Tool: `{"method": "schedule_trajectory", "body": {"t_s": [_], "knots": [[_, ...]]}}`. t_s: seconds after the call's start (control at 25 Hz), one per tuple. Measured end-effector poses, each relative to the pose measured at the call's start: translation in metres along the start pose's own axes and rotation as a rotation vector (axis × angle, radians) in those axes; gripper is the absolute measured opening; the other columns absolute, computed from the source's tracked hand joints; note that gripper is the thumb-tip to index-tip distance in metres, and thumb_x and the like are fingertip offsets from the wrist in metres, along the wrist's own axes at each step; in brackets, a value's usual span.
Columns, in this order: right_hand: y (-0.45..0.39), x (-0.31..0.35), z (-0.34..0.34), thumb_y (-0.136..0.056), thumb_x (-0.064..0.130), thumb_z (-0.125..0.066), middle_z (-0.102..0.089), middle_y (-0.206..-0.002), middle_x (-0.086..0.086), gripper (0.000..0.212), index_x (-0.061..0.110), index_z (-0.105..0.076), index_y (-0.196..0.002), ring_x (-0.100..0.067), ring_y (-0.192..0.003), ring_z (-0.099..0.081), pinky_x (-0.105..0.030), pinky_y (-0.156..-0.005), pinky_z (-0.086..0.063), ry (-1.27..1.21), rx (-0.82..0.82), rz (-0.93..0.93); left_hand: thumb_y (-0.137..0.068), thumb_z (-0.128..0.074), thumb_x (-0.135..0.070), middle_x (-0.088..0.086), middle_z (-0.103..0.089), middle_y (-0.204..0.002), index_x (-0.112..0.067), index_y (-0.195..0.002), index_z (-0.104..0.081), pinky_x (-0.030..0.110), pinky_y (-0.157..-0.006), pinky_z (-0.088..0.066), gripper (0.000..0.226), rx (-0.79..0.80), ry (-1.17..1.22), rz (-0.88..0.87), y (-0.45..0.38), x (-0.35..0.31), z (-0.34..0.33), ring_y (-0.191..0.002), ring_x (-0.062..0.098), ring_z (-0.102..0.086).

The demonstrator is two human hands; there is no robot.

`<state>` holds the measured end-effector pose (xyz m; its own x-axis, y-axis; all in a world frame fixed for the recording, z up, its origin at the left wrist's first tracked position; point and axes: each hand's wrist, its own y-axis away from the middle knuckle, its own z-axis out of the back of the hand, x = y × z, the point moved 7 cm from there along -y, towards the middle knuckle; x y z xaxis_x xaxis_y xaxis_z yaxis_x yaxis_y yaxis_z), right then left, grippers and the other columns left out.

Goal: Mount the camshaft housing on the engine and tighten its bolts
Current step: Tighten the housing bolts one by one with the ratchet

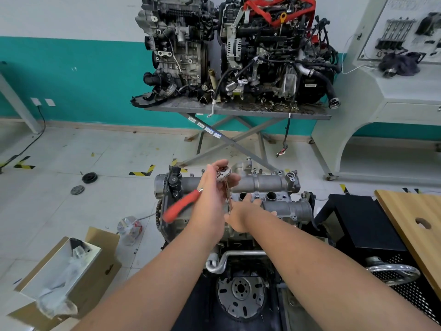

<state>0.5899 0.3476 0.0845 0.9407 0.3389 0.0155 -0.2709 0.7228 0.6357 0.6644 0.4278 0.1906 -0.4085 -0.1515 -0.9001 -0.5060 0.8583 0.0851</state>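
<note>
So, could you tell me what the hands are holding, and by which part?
The left hand grips the ratchet at its head; the red handle sticks out free. The right hand rests on the housing, near the extension.

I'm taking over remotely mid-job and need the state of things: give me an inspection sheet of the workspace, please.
Surface: tiled floor with hazard tape marks.
Job's things: camshaft housing sits on the engine; ratchet wrench, red handle, blurred.
Clutter: open cardboard box, crumpled plastic bottle, two round parts on the floor.
Grippers: left hand holds the ratchet head; right hand rests on the housing at the extension.
Cables: black cord from a wall socket.
Surroundings: two engines on a lift table, training panel, wooden board.
</note>
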Motion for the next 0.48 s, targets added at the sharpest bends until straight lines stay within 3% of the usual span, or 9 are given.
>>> {"method": "schedule_trajectory", "body": {"t_s": [0.08, 0.2, 0.36, 0.48], "knots": [[0.003, -0.001, 0.003, -0.103, 0.048, -0.028, 0.02, -0.165, -0.013, 0.062, 0.041, 0.002, -0.157, -0.042, -0.149, 0.017, -0.084, -0.103, -0.011, 0.004, -0.012, 0.007, -0.103, -0.038, -0.05, 0.008, -0.069, -0.075, -0.015, -0.093, -0.07, 0.042, -0.093, -0.046, 0.048, -0.029, 0.083, 0.159, -0.008, 0.005, 0.002, -0.077, 0.02, -0.068], [0.01, -0.001, 0.005, -0.103, 0.046, -0.031, 0.02, -0.165, -0.01, 0.062, 0.041, -0.001, -0.157, -0.041, -0.15, 0.018, -0.084, -0.104, -0.009, -0.063, -0.028, 0.01, -0.102, -0.045, -0.041, 0.007, -0.066, -0.066, -0.013, -0.093, -0.061, 0.043, -0.087, -0.047, 0.034, 0.02, -0.041, 0.27, -0.018, -0.005, 0.002, -0.068, 0.023, -0.065], [0.01, -0.001, 0.005, -0.102, 0.041, -0.033, 0.018, -0.165, -0.009, 0.06, 0.038, -0.009, -0.157, -0.041, -0.15, 0.017, -0.084, -0.103, -0.008, -0.075, -0.039, 0.044, -0.095, -0.045, -0.025, 0.006, -0.071, -0.067, -0.01, -0.089, -0.057, 0.039, -0.082, -0.047, 0.021, 0.121, -0.54, 0.359, -0.027, -0.024, -0.006, -0.07, 0.023, -0.068], [0.006, -0.003, 0.004, -0.101, 0.041, -0.034, 0.014, -0.166, -0.009, 0.057, 0.038, -0.016, -0.155, -0.041, -0.15, 0.014, -0.084, -0.102, -0.008, -0.073, -0.055, 0.058, -0.093, -0.045, -0.019, 0.006, -0.076, -0.079, -0.007, -0.083, -0.059, 0.028, -0.061, -0.044, 0.021, 0.186, -1.005, 0.257, -0.035, -0.046, -0.018, -0.048, 0.008, -0.058]]}}
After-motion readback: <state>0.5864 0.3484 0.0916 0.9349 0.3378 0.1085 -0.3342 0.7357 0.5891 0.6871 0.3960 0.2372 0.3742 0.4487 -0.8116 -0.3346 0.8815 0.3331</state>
